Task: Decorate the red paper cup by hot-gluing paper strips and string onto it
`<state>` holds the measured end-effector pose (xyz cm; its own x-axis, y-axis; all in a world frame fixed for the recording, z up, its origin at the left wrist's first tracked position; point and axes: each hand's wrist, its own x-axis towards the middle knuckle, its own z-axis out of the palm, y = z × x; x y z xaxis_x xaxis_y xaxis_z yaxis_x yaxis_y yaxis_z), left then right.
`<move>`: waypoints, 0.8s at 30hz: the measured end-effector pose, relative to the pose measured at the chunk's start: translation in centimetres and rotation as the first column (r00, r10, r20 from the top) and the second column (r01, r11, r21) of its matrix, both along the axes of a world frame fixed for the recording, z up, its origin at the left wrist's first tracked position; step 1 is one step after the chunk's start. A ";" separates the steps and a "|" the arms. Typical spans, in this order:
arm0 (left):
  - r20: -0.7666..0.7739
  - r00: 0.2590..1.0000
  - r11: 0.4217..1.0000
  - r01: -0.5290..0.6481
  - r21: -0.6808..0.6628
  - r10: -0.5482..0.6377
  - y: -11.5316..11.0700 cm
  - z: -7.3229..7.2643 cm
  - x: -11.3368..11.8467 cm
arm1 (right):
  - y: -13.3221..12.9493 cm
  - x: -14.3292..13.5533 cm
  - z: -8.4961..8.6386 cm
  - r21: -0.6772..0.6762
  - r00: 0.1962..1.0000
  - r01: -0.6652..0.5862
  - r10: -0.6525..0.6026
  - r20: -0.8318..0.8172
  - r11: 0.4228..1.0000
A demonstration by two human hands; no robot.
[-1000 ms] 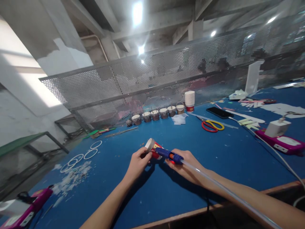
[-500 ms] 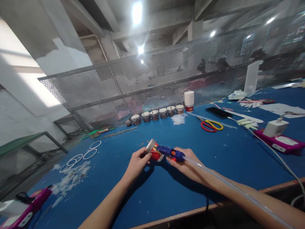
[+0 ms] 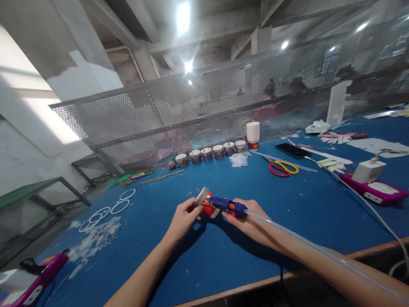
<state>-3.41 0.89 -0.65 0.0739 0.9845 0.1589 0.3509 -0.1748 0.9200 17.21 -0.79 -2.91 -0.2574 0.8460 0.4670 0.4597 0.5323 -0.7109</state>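
My left hand (image 3: 186, 216) grips a red paper cup (image 3: 208, 209) with a grey band round its rim, tilted over the middle of the blue table. In my right hand (image 3: 247, 215) is a blue hot glue gun (image 3: 227, 205), its front end at the side of the cup. A long clear glue stick (image 3: 287, 227) runs out of the back of the gun and over my right forearm. The gun's tip meets the cup's wall or hovers close to it; I cannot tell which. My right fingers are partly hidden behind the gun.
Along the back stand several grey-wrapped cups (image 3: 207, 154) and a stack of paper cups (image 3: 253, 135). Scissors (image 3: 283, 168), a phone (image 3: 292, 150) and a magenta power strip (image 3: 372, 189) lie right. White rings (image 3: 120, 207) and scraps (image 3: 96, 238) lie left. A perforated metal screen (image 3: 191, 102) rises behind.
Both hands hold almost the same pose, with the glue gun still at the cup. The whole view has shifted very slightly.
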 end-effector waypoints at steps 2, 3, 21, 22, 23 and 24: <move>-0.004 1.000 1.000 -0.002 0.003 0.002 0.0 0.0 0.0 | -0.1 -0.3 -0.3 0.048 0.999 -0.011 0.009 0.041 0.999; -0.005 1.000 1.000 -0.002 0.005 0.002 0.1 0.0 0.0 | -0.1 -0.3 -0.4 0.069 0.998 -0.011 0.007 0.057 0.998; -0.012 1.000 1.000 0.018 0.009 -0.018 0.2 -0.3 -0.1 | -0.3 0.0 0.5 -0.103 0.997 -0.031 0.023 -0.074 0.994; -0.017 1.000 1.000 0.018 0.010 -0.018 0.2 -0.4 -0.1 | -0.3 -0.2 0.2 -0.087 0.998 -0.032 0.026 -0.064 0.996; -0.022 1.000 1.000 0.017 0.013 -0.017 0.2 -0.4 -0.1 | -0.2 -0.4 -0.1 -0.069 0.998 -0.030 0.026 -0.052 0.997; -0.026 1.000 1.000 0.017 0.017 -0.016 0.3 -0.5 -0.2 | -0.1 -0.5 -0.4 -0.051 0.999 -0.022 0.020 -0.041 0.998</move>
